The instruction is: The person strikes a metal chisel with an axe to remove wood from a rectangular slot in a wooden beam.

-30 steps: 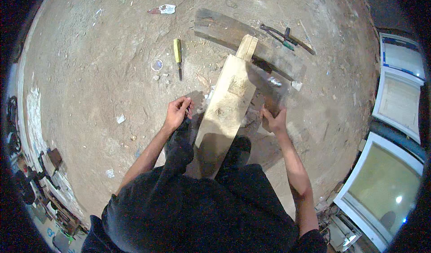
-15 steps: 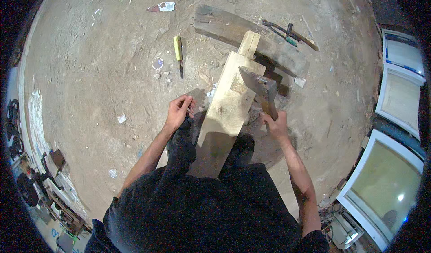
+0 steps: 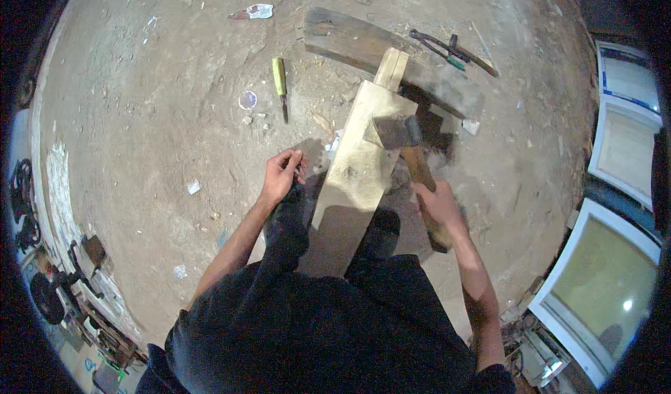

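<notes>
My right hand [image 3: 440,204] is wrapped round the wooden handle of a hatchet [image 3: 418,163]. The hatchet's blade lies over the upper part of a pale timber beam [image 3: 353,174], near a rough, cut patch; whether it touches is hard to tell. The beam runs away from me between my legs, with a narrower tongue at its far end. That end is by a weathered grey plank [image 3: 342,37] on the ground. My left hand [image 3: 283,172] is closed beside my left knee, left of the beam, its fingers curled and no object showing in them.
A chisel with a yellow handle [image 3: 279,83] lies on the dirt floor, left of the beam. Pincers and another tool [image 3: 454,51] lie beyond the plank. White-framed window sashes [image 3: 601,275] stand along the right side. Assorted clutter [image 3: 77,282] lines the left edge.
The hatchet's head has come down and swung round, and its handle end now shows below my right hand. My left hand and the beam have stayed in place.
</notes>
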`<state>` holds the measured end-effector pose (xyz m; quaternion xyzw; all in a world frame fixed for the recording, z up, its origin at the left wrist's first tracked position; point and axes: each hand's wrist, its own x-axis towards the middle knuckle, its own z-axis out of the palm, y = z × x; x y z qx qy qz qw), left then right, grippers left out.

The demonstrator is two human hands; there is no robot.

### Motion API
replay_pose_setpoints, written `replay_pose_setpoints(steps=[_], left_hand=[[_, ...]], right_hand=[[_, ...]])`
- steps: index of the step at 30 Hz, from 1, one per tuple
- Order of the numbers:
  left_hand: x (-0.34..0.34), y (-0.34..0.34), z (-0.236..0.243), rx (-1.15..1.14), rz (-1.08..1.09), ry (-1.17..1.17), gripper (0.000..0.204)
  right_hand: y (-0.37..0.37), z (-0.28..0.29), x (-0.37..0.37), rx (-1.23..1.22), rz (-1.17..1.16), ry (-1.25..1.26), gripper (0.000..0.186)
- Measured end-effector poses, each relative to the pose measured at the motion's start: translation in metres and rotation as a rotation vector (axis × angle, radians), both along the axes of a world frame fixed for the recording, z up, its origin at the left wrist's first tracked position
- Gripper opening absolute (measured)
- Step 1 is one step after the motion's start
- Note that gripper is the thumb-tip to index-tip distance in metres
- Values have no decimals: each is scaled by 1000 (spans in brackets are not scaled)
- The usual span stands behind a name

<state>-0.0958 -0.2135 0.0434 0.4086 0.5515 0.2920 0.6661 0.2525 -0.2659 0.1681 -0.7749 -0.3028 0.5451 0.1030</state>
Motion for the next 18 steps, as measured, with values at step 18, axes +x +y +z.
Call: replay_pose_setpoints(steps=[18], left_hand=[[4, 1, 1, -10, -4, 28, 33]], right_hand=[[6, 12, 0, 62, 683, -606, 39]])
